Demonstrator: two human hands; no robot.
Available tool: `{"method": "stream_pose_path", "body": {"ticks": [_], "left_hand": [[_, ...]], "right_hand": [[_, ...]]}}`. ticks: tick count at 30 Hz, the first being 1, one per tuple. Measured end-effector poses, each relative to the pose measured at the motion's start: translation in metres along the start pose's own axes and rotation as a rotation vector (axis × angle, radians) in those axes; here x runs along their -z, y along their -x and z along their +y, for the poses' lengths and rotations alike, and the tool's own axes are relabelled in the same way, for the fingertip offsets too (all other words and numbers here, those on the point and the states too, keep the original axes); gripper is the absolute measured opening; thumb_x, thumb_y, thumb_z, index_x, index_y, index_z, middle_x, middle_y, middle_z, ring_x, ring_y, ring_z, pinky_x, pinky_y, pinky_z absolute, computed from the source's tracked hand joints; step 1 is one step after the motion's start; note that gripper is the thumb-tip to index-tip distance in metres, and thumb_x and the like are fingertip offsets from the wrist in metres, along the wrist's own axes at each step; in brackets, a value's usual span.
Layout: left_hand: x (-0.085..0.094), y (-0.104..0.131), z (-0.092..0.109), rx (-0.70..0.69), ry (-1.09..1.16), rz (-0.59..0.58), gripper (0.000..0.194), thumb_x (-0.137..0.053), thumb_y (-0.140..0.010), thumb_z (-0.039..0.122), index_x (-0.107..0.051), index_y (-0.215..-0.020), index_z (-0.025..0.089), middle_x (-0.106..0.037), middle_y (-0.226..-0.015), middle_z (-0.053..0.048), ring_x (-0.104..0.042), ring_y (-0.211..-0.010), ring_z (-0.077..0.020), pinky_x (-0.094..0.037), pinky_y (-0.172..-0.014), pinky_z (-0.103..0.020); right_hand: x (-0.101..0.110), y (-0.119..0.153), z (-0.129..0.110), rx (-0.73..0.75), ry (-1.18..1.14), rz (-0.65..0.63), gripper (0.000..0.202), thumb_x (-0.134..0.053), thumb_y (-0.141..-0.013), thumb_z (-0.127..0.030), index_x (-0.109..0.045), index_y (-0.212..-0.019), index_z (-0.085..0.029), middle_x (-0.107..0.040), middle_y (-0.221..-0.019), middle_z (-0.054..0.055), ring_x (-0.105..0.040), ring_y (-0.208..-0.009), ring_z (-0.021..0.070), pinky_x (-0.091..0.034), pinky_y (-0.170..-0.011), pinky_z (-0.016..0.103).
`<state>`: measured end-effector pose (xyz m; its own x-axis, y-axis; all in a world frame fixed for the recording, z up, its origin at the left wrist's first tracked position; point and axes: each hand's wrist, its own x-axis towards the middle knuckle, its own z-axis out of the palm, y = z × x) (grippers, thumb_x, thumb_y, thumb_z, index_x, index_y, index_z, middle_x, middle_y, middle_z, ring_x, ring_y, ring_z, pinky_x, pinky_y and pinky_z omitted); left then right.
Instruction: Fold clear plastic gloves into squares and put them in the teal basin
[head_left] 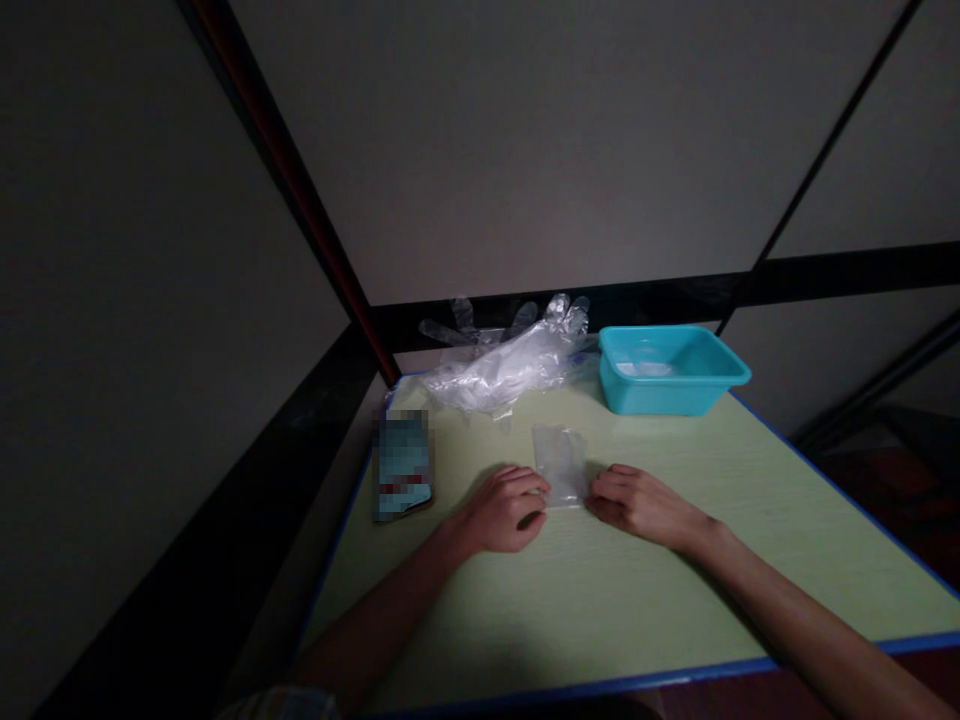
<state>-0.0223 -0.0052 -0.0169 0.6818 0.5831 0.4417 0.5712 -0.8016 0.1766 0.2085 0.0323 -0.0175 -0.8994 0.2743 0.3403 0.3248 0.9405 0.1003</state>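
Note:
A small piece of clear plastic (560, 464), folded to a rough rectangle, lies flat on the pale green table. My left hand (511, 508) rests at its left edge, fingers curled and the fingertips touching the plastic. At the right edge of the plastic is my right hand (622, 499), its fingers bent together; whether they pinch the edge is too small to tell. Behind the plastic lies a crumpled heap of clear plastic gloves (510, 370).
A turquoise basket (671, 395) with something clear inside stands at the back right of the table (525, 625). A phone (403, 465) lies near the left edge. Walls (525, 150) rise behind the table and at the left.

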Motion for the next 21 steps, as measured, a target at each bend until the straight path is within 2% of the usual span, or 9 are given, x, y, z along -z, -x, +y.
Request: {"method": "stream_pose_path", "body": {"ticks": [5,14,21], "left_hand": [[0.0010,-0.0003,0.0002,0.010,-0.005,-0.022,0.007,-0.051,-0.072,0.018,-0.057,-0.069,0.017,-0.062,-0.090,-0.004,-0.055,-0.080,-0.0153,-0.042,-0.072,-0.029],[0.0026,-0.0009,0.0008,0.027,0.003,-0.037,0.006,-0.051,-0.071,0.018,-0.057,-0.071,0.018,-0.062,-0.089,-0.003,-0.056,-0.080,-0.0151,-0.043,-0.073,-0.029],[0.0011,-0.0008,0.0003,0.029,0.008,-0.023,0.006,-0.052,-0.071,0.018,-0.057,-0.072,0.018,-0.063,-0.089,-0.003,-0.055,-0.080,-0.0156,-0.042,-0.073,-0.029]], "right_hand": [[0.0027,-0.0021,0.0014,-0.019,-0.042,0.036,0.028,-0.038,-0.088,-0.017,-0.056,-0.066,-0.015,-0.054,-0.064,0.002,-0.046,-0.062,0.0127,-0.032,-0.058,0.028],[0.0048,0.0010,0.0042,-0.034,-0.076,-0.026,0.025,-0.040,-0.088,-0.021,-0.057,-0.071,-0.016,-0.056,-0.070,0.002,-0.048,-0.068,0.0143,-0.032,-0.061,0.029],[0.0063,-0.0014,0.0007,-0.001,-0.002,-0.052,0.026,-0.037,-0.089,-0.017,-0.055,-0.069,-0.015,-0.056,-0.069,0.002,-0.048,-0.066,0.0144,-0.032,-0.060,0.030]]}}
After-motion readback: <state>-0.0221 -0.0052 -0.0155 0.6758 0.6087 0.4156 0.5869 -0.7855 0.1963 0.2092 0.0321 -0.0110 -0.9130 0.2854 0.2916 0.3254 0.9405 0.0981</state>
